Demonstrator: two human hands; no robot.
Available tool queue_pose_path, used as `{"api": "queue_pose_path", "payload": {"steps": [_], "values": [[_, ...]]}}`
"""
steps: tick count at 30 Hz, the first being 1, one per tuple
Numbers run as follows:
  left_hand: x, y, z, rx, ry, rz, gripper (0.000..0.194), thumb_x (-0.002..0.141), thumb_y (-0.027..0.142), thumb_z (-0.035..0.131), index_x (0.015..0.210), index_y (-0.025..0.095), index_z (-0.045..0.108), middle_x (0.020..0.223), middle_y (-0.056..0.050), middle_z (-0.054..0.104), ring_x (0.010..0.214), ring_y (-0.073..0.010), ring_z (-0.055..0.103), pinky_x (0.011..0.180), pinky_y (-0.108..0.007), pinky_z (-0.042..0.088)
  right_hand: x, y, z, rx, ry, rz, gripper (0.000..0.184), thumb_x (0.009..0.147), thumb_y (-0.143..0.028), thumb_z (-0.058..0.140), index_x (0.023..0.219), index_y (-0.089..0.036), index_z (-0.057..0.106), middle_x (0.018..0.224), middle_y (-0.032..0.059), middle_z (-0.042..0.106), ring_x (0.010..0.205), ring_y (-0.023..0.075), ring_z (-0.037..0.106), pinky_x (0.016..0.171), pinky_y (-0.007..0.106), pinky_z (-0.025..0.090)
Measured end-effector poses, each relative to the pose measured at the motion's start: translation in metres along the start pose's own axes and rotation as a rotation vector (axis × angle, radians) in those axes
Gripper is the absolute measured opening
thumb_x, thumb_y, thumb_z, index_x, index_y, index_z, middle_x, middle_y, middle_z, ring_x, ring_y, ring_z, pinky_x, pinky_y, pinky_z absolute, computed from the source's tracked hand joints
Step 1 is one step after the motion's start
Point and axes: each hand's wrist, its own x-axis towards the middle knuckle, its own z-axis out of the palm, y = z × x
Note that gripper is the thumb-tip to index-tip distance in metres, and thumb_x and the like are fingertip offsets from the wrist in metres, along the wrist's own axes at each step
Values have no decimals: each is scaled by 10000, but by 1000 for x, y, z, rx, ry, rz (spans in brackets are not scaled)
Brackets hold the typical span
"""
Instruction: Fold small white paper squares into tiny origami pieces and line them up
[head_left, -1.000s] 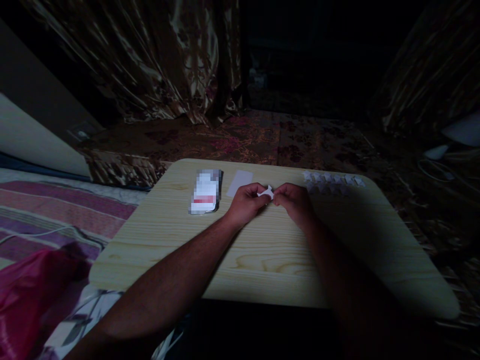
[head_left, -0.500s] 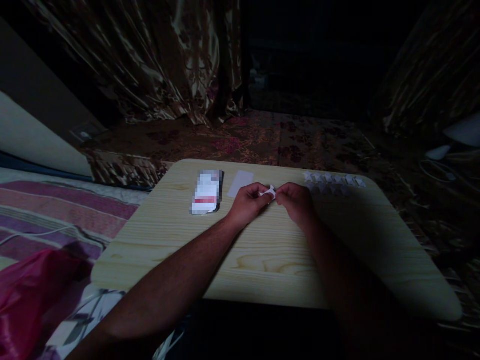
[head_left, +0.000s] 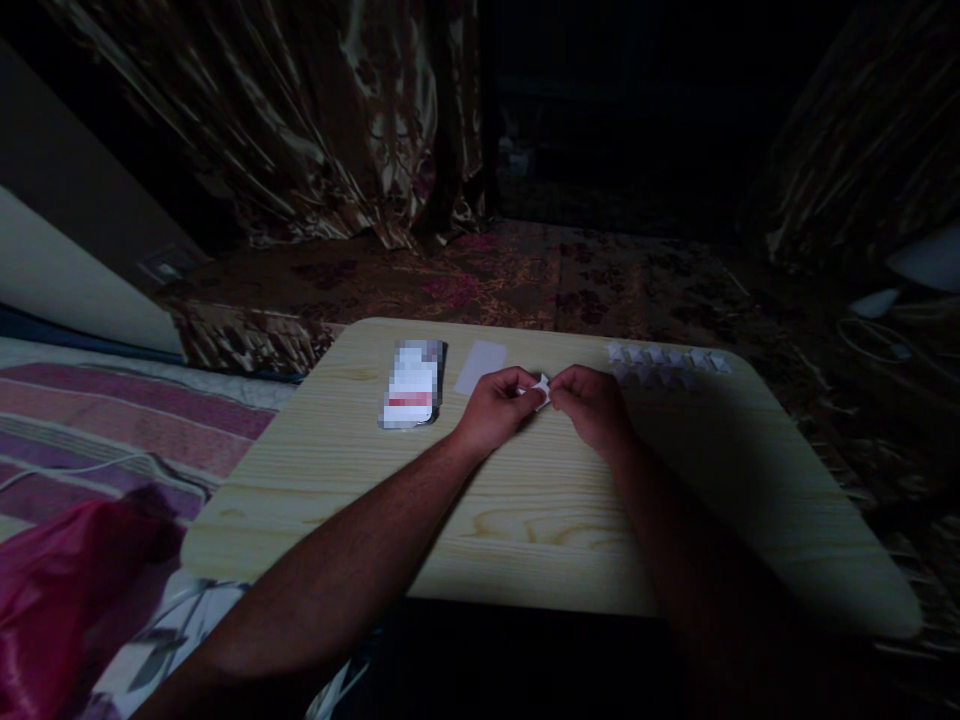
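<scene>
A small folded white paper piece (head_left: 540, 387) is pinched between my left hand (head_left: 495, 404) and my right hand (head_left: 592, 404), both closed on it just above the light wooden table (head_left: 525, 510). A flat white slip of paper (head_left: 480, 367) lies just behind my left hand. To its left lies a stack of cards or a packet (head_left: 411, 397) with a red stripe. Several small folded white paper pieces (head_left: 667, 364) lie in rows at the table's far right.
A striped mattress cover (head_left: 112, 430) and a pink plastic bag (head_left: 67, 590) lie left of the table. Patterned curtains (head_left: 322, 110) hang behind, over a dark patterned carpet (head_left: 525, 275). The room is dim.
Both hands stay in place; the fingers have worked the small paper piece slightly, and it now sits a little more between the fingertips.
</scene>
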Motion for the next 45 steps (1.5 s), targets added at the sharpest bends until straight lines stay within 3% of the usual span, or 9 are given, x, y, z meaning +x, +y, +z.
{"api": "queue_pose_path", "payload": {"steps": [11, 26, 45], "values": [[-2, 3, -1, 34, -3, -19, 236, 698, 354, 745, 732, 148, 635, 649, 7, 609, 541, -85, 473, 543, -226, 341, 1, 2, 3, 56, -11, 10, 129, 703, -298, 618, 717, -171, 631, 616, -8, 615, 558, 121, 524, 523, 238, 368], [-1, 2, 0, 39, -3, -28, 230, 669, 320, 769, 731, 138, 642, 662, 6, 620, 581, -95, 503, 585, -233, 379, 3, 3, 6, 110, 2, 8, 110, 704, -265, 612, 694, -157, 634, 619, -6, 611, 573, 114, 521, 534, 232, 376], [-1, -3, 0, 91, -45, -21, 256, 717, 371, 733, 739, 135, 633, 651, -3, 621, 532, -79, 471, 536, -221, 353, 2, 9, 7, 106, 18, 7, 111, 706, -283, 636, 699, -174, 619, 615, -7, 610, 573, 132, 534, 526, 247, 376]]}}
